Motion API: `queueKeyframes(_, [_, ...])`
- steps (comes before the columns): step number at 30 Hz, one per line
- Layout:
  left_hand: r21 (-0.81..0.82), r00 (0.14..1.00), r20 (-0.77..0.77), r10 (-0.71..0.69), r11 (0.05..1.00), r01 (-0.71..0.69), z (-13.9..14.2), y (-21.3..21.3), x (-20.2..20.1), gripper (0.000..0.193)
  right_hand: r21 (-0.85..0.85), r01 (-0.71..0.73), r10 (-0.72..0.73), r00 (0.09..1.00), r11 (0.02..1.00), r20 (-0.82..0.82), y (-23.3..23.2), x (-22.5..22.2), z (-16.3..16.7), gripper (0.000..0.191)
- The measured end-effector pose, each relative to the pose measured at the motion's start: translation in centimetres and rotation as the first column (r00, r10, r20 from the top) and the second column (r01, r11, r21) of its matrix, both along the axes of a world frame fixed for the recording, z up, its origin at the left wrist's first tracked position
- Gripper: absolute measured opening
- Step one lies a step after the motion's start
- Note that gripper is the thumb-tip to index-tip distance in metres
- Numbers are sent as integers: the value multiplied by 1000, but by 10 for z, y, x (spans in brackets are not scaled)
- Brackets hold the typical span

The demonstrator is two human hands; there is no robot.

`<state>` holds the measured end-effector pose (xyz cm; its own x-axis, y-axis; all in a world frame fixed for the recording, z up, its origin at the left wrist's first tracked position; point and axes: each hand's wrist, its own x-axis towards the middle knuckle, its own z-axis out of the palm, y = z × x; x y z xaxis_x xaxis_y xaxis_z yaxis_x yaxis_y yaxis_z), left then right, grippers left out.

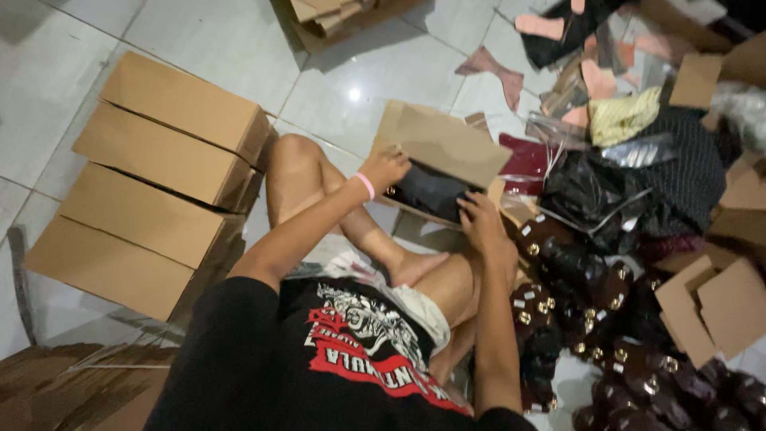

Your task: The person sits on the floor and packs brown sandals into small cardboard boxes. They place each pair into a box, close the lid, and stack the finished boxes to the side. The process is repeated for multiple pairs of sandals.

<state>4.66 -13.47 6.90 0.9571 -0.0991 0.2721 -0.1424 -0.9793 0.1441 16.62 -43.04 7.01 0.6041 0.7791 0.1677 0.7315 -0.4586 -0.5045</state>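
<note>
Sitting on the tiled floor [399, 72], the person steadies an open cardboard box [443, 156] by their knee: the left hand [385, 168] pinches its raised flap so the mouth gapes, while the right hand [483, 223] curls its fingers over the near rim beside the dark shoe [431, 191] inside. Closed boxes [159, 183] are stacked toward the floor's left edge, and loose dark shoes [606, 319] are heaped at its right within reach.

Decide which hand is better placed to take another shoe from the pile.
Probably the right hand: it rests at the open box beside the shoe pile; the left hand is on its far side.
</note>
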Motion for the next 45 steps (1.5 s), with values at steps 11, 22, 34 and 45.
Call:
queueKeyframes(11, [-170,974,-227,-6,985,-34,-9,2,-23,37,-3,86,-86,996,996,6,7,-5,-1,22])
queueKeyframes(22, [-967,982,-178,-70,199,-161,-28,48,-57,67,-161,378,-407,776,912,-482,-42,-24,9,68])
queueKeyframes(34, [-324,963,-239,122,925,-197,19,18,-3,31,-116,-52,29,982,992,-188,-57,22,-18,85])
queueKeyframes(45, [-173,826,-323,462,829,-532,44,4,4,15,-151,-183,159,975,972,-158,13,18,0,76])
